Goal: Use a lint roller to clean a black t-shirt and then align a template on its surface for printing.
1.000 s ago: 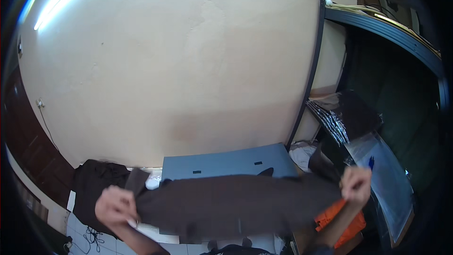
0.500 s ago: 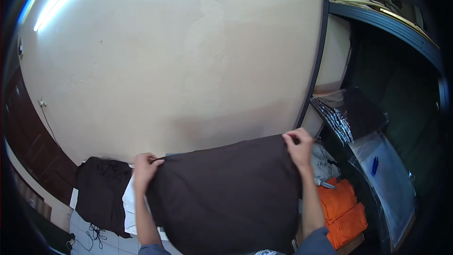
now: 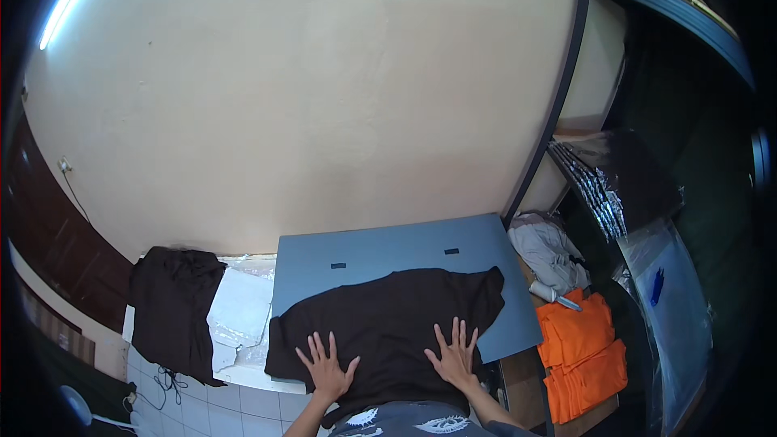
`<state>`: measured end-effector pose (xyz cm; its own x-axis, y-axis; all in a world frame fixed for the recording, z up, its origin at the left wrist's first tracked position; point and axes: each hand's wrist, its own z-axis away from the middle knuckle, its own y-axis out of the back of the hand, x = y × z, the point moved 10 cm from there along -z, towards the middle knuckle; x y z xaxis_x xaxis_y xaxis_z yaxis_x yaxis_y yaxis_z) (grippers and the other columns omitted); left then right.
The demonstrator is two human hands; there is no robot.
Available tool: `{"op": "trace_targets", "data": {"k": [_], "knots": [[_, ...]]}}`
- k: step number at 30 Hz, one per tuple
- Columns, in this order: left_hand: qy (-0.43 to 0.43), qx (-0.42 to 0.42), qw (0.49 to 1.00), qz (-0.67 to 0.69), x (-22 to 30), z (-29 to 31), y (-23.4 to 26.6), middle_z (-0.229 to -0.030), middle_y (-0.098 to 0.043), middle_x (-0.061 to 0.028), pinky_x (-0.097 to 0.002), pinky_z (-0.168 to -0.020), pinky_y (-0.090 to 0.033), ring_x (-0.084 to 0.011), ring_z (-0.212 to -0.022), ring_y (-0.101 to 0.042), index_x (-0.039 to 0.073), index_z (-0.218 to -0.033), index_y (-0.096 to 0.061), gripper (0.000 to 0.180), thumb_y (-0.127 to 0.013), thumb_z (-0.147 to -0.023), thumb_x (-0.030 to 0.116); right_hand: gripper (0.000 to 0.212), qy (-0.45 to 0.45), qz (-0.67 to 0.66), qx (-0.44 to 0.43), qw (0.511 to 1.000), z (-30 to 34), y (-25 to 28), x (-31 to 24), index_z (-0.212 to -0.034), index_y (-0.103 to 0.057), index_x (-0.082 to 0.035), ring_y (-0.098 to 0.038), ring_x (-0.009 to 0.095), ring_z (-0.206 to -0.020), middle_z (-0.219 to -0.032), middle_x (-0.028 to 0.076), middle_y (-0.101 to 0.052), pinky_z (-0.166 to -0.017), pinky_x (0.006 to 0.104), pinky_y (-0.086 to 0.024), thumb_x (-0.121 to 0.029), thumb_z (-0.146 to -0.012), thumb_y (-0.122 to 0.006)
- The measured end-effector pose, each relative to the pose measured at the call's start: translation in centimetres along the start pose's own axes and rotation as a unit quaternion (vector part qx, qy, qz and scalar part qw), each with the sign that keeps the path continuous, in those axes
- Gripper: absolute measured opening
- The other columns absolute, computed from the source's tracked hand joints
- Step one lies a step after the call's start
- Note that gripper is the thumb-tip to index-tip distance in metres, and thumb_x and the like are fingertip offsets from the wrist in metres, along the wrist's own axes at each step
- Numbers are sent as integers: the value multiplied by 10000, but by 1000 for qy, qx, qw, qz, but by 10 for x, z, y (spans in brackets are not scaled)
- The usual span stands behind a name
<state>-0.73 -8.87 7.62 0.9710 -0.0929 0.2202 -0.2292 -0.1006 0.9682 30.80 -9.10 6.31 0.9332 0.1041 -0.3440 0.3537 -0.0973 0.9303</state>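
Observation:
A dark brown garment (image 3: 388, 303), probably a shirt with short sleeves, lies spread on a blue-grey board (image 3: 405, 247) and hangs down toward my body. On its left part my left hand (image 3: 328, 366) rests flat with fingers spread. My right hand (image 3: 453, 356) lies the same way on its right part, palm down, fingers apart. Neither hand grips the cloth. Two small black marks (image 3: 338, 265) show on the board beyond the garment.
Left of the board are white sheets in clear plastic (image 3: 243, 299) and a heap of dark cloth (image 3: 174, 307). To the right sit folded orange cloth (image 3: 579, 348), a grey cloth bundle (image 3: 546, 251) and a lint roller (image 3: 554, 295). Clear plastic sleeves (image 3: 680, 307) and dark packed garments (image 3: 631, 182) lie farther right.
The garment, held up by both hands before, now lies on the board. Both hands have let go, come down nearer my body and flattened on it. The board has come into view.

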Motion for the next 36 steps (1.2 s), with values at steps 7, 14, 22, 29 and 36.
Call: {"op": "trace_targets", "data": {"k": [7, 14, 22, 29, 36], "knots": [[45, -16, 999, -24, 2, 19, 0, -1630, -167, -385, -778, -1147, 44, -519, -1552, -81, 2, -1607, -288, 977, -578, -924, 637, 802, -30, 31, -25, 999, 11, -3, -2, -1636, -318, -216, -94, 515, -1553, -1680, 321, -85, -1147, 783, 14, -607, -975, -551], [54, 53, 997, -31, -9, -52, -12, -1610, -219, -385, -788, -1137, 52, -524, -1541, -120, -7, -1584, -333, 951, -536, -938, 660, 779, 9, 40, 45, 998, -74, -15, 0, -1637, -308, -216, -134, 513, -1545, -1669, 319, -138, -1146, 793, 14, -600, -994, -522], [73, 70, 994, -26, -26, -70, -10, -1621, -221, -374, -777, -1147, 51, -494, -1553, -132, 14, -1597, -328, 948, -529, -939, 666, 783, 12, 36, 34, 999, -103, -15, -2, -1626, -330, -173, -153, 474, -1555, -1677, 299, -137, -1186, 750, -22, -577, -992, -547], [126, -25, 992, 6, -34, -24, -8, -1633, -167, -386, -782, -1126, 90, -496, -1562, -68, 47, -1628, -271, 975, -514, -941, 695, 397, -40, -131, 200, 970, -50, 14, 56, -1303, -648, 29, -389, 450, -1466, -1553, 267, -449, -1208, 549, -307, -169, -960, -673], [-23, 113, 991, 69, 33, -78, 8, -1561, -281, -398, -696, -1211, -65, -554, -1482, -231, -122, -1355, -520, 705, -726, -918, 392, 394, -134, -38, 236, 962, -74, 62, 117, -1337, -606, 20, -412, 432, -1439, -1534, 275, -458, -1183, 560, -304, -183, -1000, -612]]}}
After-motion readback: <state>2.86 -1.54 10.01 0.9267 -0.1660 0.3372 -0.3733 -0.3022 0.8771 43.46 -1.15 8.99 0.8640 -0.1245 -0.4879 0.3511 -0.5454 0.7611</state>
